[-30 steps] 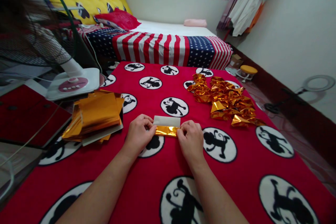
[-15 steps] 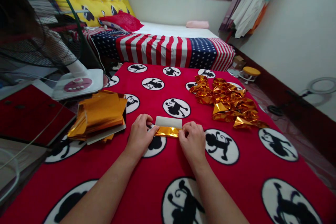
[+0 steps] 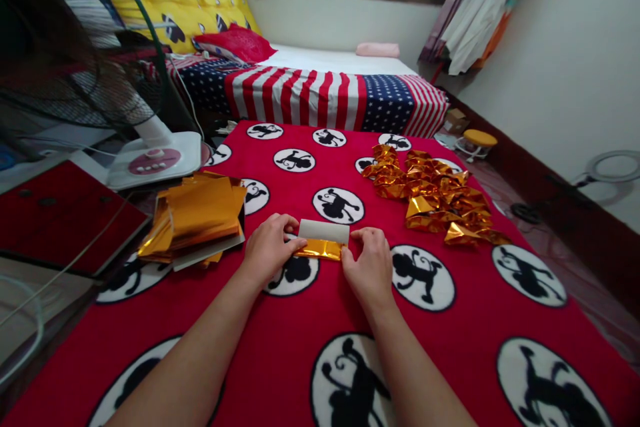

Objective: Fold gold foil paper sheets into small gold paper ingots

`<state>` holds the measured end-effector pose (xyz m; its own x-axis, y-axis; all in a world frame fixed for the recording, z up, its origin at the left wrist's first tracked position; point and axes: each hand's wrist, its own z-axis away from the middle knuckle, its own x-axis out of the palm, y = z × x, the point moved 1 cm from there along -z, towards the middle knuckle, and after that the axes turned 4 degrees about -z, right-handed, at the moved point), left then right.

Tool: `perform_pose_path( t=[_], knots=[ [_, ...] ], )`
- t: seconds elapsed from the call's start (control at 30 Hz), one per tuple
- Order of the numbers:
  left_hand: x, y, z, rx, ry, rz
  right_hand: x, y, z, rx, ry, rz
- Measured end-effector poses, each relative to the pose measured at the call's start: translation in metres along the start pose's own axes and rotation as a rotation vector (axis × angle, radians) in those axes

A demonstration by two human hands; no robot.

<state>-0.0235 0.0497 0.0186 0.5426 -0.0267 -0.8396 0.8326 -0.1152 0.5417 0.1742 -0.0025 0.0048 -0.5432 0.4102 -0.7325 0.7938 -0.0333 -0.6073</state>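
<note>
A partly folded foil sheet (image 3: pixel 323 249) lies on the red cloth (image 3: pixel 280 353), a gold strip along its near side and a pale grey panel behind. At its left end my left hand (image 3: pixel 270 245) presses with the thumb on the gold strip, fingers curled. My right hand (image 3: pixel 369 260) grips the right end, its thumb on the gold and its fingers bent beside the grey panel. Left of my hands is a stack of gold sheets (image 3: pixel 200 213). Several folded, shiny gold pieces (image 3: pixel 435 197) form a pile to the right.
A fan with a white base (image 3: pixel 155 160) stands at the left, beside a dark red panel (image 3: pixel 65 213). Behind the cloth is a bed with a striped and starred cover (image 3: pixel 300 93). At the right are a yellow stool (image 3: pixel 480 138) and a ring-shaped stand (image 3: pixel 615 165).
The fingers of my right hand have lifted and spread slightly from its thumb. My left thumb lies a little further onto the gold strip. The view has shifted slightly.
</note>
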Motion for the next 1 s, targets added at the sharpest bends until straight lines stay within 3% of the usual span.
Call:
perform_pose_path(
  t=[0.23, 0.5, 0.77, 1.0],
  knots=[
    [-0.003, 0.004, 0.0, 0.0, -0.03, -0.082, 0.002, 0.004, -0.002, -0.002, -0.012, -0.033],
    [0.009, -0.007, 0.007, 0.092, 0.075, 0.114, 0.0, 0.005, -0.003, -0.006, -0.004, -0.088],
    [0.011, 0.0, 0.012, 0.125, 0.08, 0.453, -0.002, 0.01, -0.004, 0.086, -0.047, -0.545],
    [0.007, 0.009, 0.02, 0.205, 0.274, 0.451, -0.005, 0.008, -0.004, 0.12, -0.073, -0.698]
  ],
)
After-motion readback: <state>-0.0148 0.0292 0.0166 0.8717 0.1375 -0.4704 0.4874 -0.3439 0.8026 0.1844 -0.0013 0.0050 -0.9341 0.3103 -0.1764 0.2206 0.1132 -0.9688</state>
